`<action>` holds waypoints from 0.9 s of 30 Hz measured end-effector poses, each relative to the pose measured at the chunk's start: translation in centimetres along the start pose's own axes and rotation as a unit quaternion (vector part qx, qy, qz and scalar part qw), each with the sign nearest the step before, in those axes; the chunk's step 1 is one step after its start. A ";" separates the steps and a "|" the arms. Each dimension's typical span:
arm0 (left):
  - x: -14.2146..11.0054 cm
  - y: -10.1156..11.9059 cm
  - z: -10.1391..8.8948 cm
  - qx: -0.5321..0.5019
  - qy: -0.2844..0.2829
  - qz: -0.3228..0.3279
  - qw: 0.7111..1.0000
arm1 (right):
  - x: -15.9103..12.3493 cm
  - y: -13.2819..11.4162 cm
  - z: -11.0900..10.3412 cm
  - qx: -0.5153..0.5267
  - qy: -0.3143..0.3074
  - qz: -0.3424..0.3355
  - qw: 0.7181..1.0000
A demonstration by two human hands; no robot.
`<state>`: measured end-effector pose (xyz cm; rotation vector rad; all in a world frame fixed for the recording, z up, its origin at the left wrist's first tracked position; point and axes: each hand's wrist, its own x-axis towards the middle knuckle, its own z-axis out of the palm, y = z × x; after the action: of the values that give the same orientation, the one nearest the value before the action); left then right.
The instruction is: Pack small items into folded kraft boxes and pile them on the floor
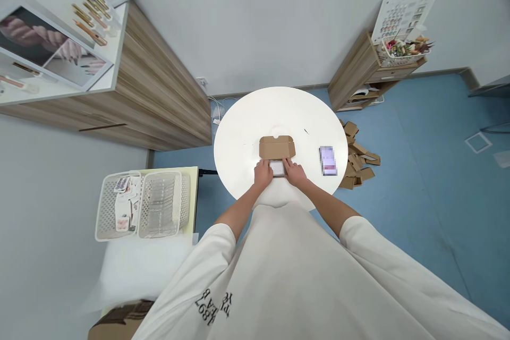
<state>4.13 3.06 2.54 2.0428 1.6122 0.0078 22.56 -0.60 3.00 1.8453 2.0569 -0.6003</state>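
Cardboard box [277,149] between left hand [263,173] and right hand [295,173], in the grasp of both.

Looked bright and evenly lit, with soft, pale light across the grey wall [255,21]. Bleached the round table [239,122] almost to flat white, nearly merging its near edge with the white shirt [279,276]. Showed coarse mosaic (blocky squares, not blur) over the phone [329,161] by the table's right edge. Beyond that edge, dimmed gradually across the blue floor [430,170]. Leaned the wooden cabinets [159,79] outward with wide-angle distortion.
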 end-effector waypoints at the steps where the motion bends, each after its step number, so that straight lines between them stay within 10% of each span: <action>1: 0.5 -0.2 -0.3 -0.022 0.022 -0.059 0.998 | -0.1 0.0 -0.1 0.001 -0.002 0.000 1.000; 9: 3.6 -1.9 -1.6 -0.252 0.043 -0.185 0.949 | -0.5 0.8 -0.6 0.108 0.086 0.034 0.990; 14: 4.6 -2.4 -1.9 -0.347 0.026 -0.225 0.910 | 1.0 1.9 -1.5 0.337 0.142 0.188 0.912; 27: 5.4 -2.4 -1.7 -0.440 0.002 -0.194 0.877 | 2.4 2.1 -2.8 0.573 0.139 0.147 0.795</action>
<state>3.00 8.94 1.31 1.0122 1.5747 0.5056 24.48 3.07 4.04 2.9315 1.5051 -1.8530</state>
